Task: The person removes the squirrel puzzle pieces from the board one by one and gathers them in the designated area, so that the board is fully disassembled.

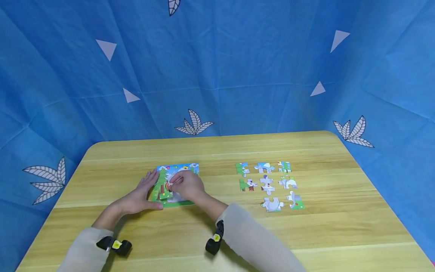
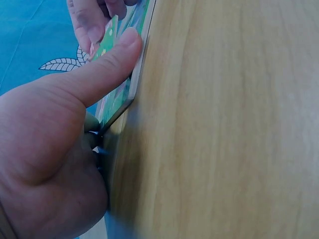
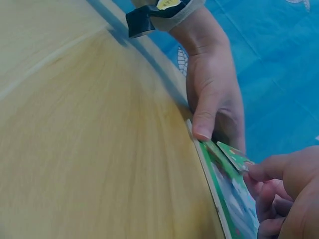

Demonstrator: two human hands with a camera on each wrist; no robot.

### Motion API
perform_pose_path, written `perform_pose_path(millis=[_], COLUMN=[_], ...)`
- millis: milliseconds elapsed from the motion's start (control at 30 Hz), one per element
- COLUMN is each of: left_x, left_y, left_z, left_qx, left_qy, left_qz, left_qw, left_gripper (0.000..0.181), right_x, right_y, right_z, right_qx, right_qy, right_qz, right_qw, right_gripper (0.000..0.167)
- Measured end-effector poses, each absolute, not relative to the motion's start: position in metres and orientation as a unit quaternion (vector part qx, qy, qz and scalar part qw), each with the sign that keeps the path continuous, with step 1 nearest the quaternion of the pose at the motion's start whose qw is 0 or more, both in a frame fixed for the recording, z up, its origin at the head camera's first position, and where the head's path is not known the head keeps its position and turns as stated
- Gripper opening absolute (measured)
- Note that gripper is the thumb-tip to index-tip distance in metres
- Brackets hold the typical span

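Note:
A colourful puzzle board (image 1: 180,204) with a forest picture lies left of the table's middle. My left hand (image 1: 137,198) is at its left side, fingers extended; in the left wrist view the thumb (image 2: 107,69) rests along the board's near edge. Over the board, my right hand (image 1: 188,185) pinches a green puzzle piece (image 3: 232,154) between thumb and fingers. That piece is tilted above the board's lower left area, one edge raised. Part of the board's picture is hidden under the right hand.
Several loose jigsaw pieces (image 1: 267,185) lie spread in rough rows on the wooden table (image 1: 217,151), to the right of the board. A blue cloth (image 1: 217,68) with leaf and triangle prints hangs behind and beside the table. Each wrist wears a black strapped camera (image 1: 213,246).

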State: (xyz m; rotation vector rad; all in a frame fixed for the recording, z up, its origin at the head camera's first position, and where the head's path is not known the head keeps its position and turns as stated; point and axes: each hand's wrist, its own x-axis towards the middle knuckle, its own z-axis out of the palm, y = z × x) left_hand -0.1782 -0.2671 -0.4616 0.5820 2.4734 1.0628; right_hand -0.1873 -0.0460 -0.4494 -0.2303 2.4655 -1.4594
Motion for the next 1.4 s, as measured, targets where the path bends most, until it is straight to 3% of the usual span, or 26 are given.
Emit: perform_pose_path(millis=[500,933,1400], left_x=[-0.177,-0.179,-0.177], left_y=[-0.270,-0.271,-0.266], left_z=[-0.462,-0.461,-0.460], left_qx=[0.201,0.199,0.199], left_qy=[0.885,0.890,0.885], left_qz=[0.373,0.363,0.372], left_qw=[0.192,0.193,0.197], left_gripper=[0.117,0.117,0.116], right_x=[-0.169,-0.154,-0.137], right_y=[-0.008,0.085,0.165], right_z=[-0.435,-0.429,-0.433], right_qx=[-0.100,-0.075,-0.038], right_qy=[0.811,0.776,0.806], right_qz=[-0.556,-0.597,-0.561], right_qw=[0.154,0.188,0.184], right_gripper=[0.007,0.011,0.024])
